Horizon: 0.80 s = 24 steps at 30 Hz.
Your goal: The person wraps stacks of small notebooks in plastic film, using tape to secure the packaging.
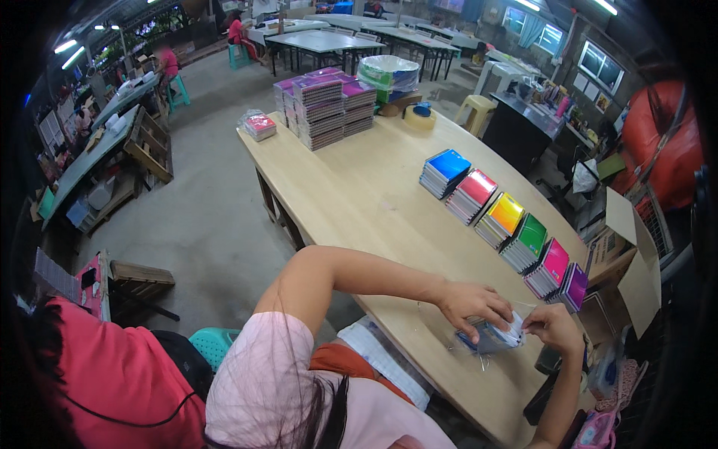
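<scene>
Near the tabletop's (374, 194) close edge, a clear plastic bag (467, 347) holds a notebook bundle (495, 342); my left fingers (496, 307) spread across it, my right fingers (535, 322) seem to pinch its film. Tugging hard could tear it. The open carton's (621, 217) contents I cannot make out.

Dark hair (339, 408) falls across a short-sleeved, pale pink top (381, 411), apparently plain.

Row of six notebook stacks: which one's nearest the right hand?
The purple stack at the row's near end, beside the hot-pink stack. The other five lie farther up the table from the right hand.
</scene>
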Available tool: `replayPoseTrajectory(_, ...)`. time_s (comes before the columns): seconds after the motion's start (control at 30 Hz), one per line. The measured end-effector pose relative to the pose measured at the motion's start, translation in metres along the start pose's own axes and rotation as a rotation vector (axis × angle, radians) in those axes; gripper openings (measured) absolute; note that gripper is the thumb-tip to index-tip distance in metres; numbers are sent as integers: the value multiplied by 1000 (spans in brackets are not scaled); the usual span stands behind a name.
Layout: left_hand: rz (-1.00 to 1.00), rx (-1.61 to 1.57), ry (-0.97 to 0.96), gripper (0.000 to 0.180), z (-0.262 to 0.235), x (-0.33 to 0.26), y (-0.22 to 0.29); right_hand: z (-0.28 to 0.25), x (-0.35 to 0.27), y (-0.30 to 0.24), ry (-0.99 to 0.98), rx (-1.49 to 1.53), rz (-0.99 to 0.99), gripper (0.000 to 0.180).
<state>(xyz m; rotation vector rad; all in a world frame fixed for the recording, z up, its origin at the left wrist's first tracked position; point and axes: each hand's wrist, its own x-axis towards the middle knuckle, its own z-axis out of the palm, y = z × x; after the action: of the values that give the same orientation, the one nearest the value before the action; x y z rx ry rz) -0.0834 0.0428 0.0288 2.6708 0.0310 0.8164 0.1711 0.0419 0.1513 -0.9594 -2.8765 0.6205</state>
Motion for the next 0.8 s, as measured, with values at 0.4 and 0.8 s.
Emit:
replayPoseTrajectory(0.4,126,107,-84,84,-13,12,-7,-1,-4,-11,-2,108,136,17)
replayPoseTrajectory(0.8,-80,121,-322,85,-30,17,-4,10,8,19,86,88,-155,14)
